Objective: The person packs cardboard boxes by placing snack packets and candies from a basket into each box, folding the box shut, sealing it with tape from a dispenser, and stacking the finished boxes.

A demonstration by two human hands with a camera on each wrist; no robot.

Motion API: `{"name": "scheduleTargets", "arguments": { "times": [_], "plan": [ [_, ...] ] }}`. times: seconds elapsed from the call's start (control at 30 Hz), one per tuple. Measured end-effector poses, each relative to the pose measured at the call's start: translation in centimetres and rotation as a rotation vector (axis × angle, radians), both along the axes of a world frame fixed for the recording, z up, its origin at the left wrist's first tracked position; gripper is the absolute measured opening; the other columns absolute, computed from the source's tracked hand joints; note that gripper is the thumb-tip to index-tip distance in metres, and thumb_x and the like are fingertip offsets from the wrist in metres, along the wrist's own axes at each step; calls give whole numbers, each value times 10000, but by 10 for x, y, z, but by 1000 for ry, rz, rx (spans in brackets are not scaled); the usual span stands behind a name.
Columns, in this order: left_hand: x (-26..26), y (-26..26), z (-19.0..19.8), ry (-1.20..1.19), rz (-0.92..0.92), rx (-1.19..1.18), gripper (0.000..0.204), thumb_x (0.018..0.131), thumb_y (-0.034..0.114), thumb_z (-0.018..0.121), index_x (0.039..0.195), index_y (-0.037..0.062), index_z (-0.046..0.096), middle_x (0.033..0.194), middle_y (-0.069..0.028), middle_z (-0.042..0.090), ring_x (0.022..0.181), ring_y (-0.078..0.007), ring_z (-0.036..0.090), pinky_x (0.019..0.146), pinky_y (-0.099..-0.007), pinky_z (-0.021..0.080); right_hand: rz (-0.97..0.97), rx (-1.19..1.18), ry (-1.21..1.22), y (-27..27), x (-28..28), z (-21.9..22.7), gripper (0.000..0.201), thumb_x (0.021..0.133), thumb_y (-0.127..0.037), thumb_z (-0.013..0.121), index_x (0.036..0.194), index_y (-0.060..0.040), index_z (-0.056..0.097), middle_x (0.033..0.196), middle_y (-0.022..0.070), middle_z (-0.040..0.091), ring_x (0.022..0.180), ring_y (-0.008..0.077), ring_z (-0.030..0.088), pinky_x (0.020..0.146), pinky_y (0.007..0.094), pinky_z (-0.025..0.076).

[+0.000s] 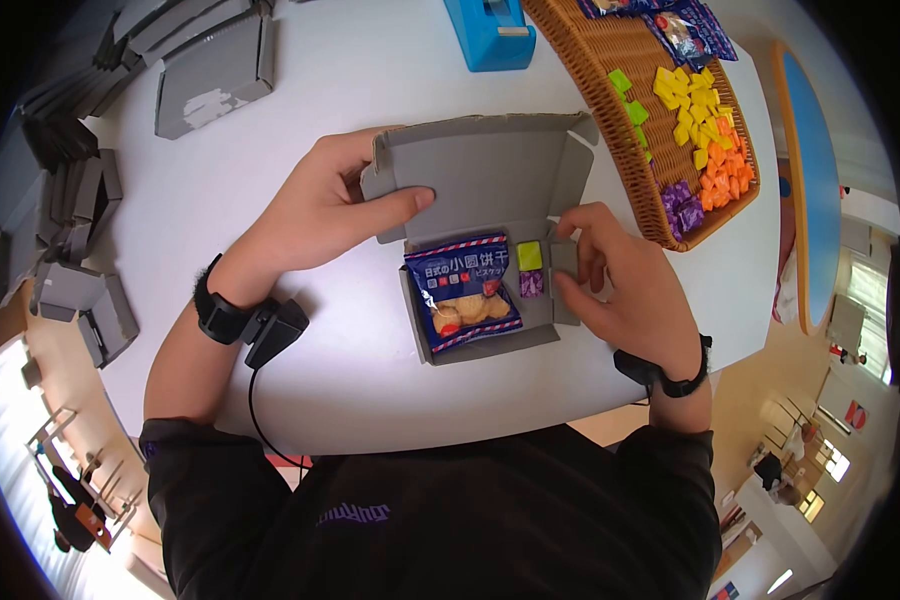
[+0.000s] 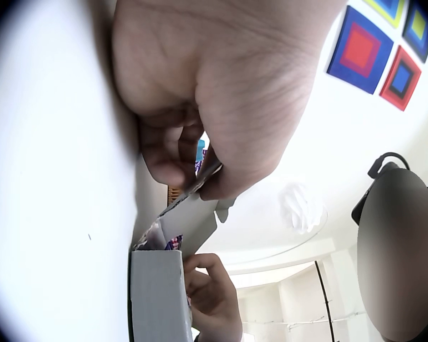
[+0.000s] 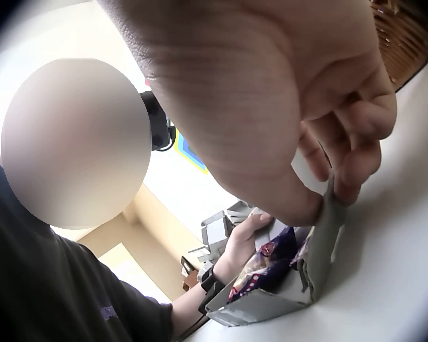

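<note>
Up top, the head camera peers forward and down from above the dark shirt (image 1: pixel 430 535), far enough back to take in the white table (image 1: pixel 355 385) and, dead centre, the grey box (image 1: pixel 485 165). Over to the left wrist, and it's tight: the left hand (image 1: pixel 315 205) fills the top, the view skimming low along the tabletop, tipped sideways, up towards colourful wall pictures (image 2: pixel 360 50). Now the right wrist, just as close, the right hand (image 1: pixel 625 285) looming overhead, looking across the box and back at the shirt! All three share box and both hands; head and right wrist both catch the wicker basket (image 1: pixel 615 130).
</note>
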State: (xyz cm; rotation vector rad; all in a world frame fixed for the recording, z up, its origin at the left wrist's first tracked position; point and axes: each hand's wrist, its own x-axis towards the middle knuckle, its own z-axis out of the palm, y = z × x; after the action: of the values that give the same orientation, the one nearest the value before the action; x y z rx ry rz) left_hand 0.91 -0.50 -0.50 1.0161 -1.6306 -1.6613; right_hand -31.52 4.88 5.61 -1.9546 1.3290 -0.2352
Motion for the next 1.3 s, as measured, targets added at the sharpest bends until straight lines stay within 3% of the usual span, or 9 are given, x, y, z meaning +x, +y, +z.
{"name": "scheduleTargets", "arguments": {
  "times": [0.27, 0.43, 0.63, 0.93, 1.03, 1.3],
  "plan": [
    [-1, 1, 2, 33, -3, 8, 269, 1004, 79, 745, 1261, -1, 745, 1093, -13, 750, 965, -76, 642, 818, -262, 538, 35, -64, -37, 2, 4, -1, 249, 861, -18, 773, 1002, -71, 575, 797, 63, 626, 702, 238, 660, 628, 361, 512],
    [0, 1, -1, 19, -12, 2, 270, 1003, 74, 746, 1260, -6, 742, 1089, -12, 750, 950, -71, 642, 802, -257, 536, 75, 71, -98, -2, 3, 6, 198, 924, -32, 774, 1079, -50, 652, 870, 88, 661, 752, 256, 676, 665, 371, 533],
    [-1, 1, -4, 42, 12, -12, 243, 1004, 83, 751, 1231, -2, 746, 1048, 1, 746, 893, -57, 634, 745, -250, 530, 184, 55, -130, -7, -5, 7, 217, 959, -27, 740, 1162, -40, 665, 896, 95, 656, 789, 265, 665, 725, 374, 530],
    [0, 2, -2, 19, 20, -27, 226, 1007, 105, 754, 1204, -6, 746, 978, 15, 727, 827, -43, 606, 692, -234, 503, 143, 141, -124, -8, 2, 9, 284, 972, -60, 748, 1227, -60, 624, 811, 87, 620, 742, 261, 635, 690, 385, 494],
    [0, 1, 7, -16, 11, 40, 249, 991, 63, 778, 1222, -21, 739, 1030, -15, 769, 914, -60, 655, 775, -239, 537, 129, 141, -130, -7, 3, 6, 298, 975, -83, 757, 1239, -74, 618, 797, 75, 618, 736, 262, 634, 683, 387, 490],
    [-1, 2, 1, -4, 12, -16, 223, 1007, 109, 755, 1203, 4, 749, 978, 20, 735, 821, -41, 612, 702, -234, 507, 87, 104, -103, -2, 5, -2, 340, 973, -139, 781, 1268, -111, 614, 785, 59, 619, 717, 255, 635, 661, 385, 490]
  ]
}}
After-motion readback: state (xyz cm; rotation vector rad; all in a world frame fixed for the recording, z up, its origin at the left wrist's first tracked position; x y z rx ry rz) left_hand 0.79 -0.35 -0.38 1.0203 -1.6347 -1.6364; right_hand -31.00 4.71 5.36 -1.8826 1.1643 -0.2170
